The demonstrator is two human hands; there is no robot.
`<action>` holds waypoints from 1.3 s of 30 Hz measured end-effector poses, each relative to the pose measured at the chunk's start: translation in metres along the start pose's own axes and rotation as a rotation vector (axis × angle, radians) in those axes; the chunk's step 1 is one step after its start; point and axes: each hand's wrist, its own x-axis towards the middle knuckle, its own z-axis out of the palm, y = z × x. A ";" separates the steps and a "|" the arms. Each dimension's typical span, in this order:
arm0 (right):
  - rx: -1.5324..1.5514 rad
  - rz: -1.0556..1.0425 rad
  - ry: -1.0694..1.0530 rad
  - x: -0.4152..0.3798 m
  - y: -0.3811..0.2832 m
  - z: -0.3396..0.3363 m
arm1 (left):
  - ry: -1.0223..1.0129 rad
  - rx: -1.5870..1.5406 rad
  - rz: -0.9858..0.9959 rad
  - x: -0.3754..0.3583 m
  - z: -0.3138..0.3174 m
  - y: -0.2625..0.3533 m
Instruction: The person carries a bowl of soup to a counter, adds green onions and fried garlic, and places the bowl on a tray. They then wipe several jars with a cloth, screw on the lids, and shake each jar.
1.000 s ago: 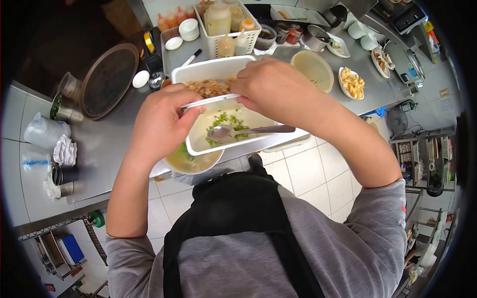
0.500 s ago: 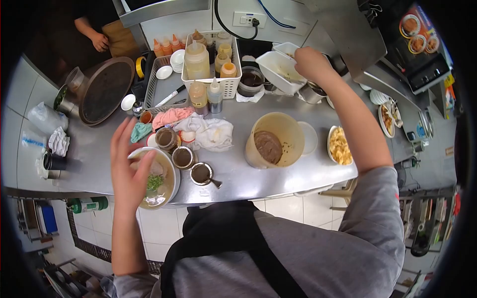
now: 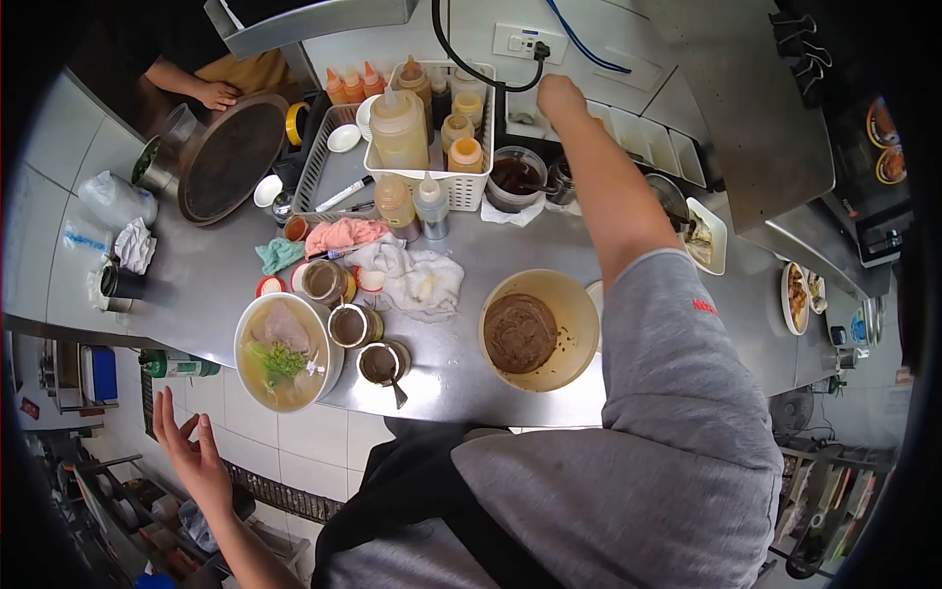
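Note:
My left hand (image 3: 191, 452) hangs in the air below the counter's front edge, fingers apart and holding nothing. Nearest to it is a white bowl of soup (image 3: 257, 383) with meat slices (image 3: 285, 324) and chopped greens (image 3: 283, 361). At the back wall, my right hand (image 3: 562, 101) reaches over a row of white compartments (image 3: 657, 142); its fingers are hidden. Three open jars of dark paste (image 3: 381, 364) stand beside the soup, one with a spoon in it. A deep beige tub (image 3: 540, 332) holds brown paste.
A white basket (image 3: 432, 177) of squeeze bottles stands at the back, beside a container of dark sauce (image 3: 514, 177). White cloth (image 3: 417, 280) lies mid-counter. A round dark tray (image 3: 234, 157) leans left, near another person's hand (image 3: 216, 95). A white dish (image 3: 705, 238) sits right.
My left hand has moved down and left, off the soup bowl. My right hand has shifted from the tilted white tub to the compartments by the wall. The view has shifted.

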 end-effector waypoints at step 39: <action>-0.583 -0.047 0.013 -0.101 0.278 -0.106 | 0.048 0.066 0.062 0.010 0.021 0.006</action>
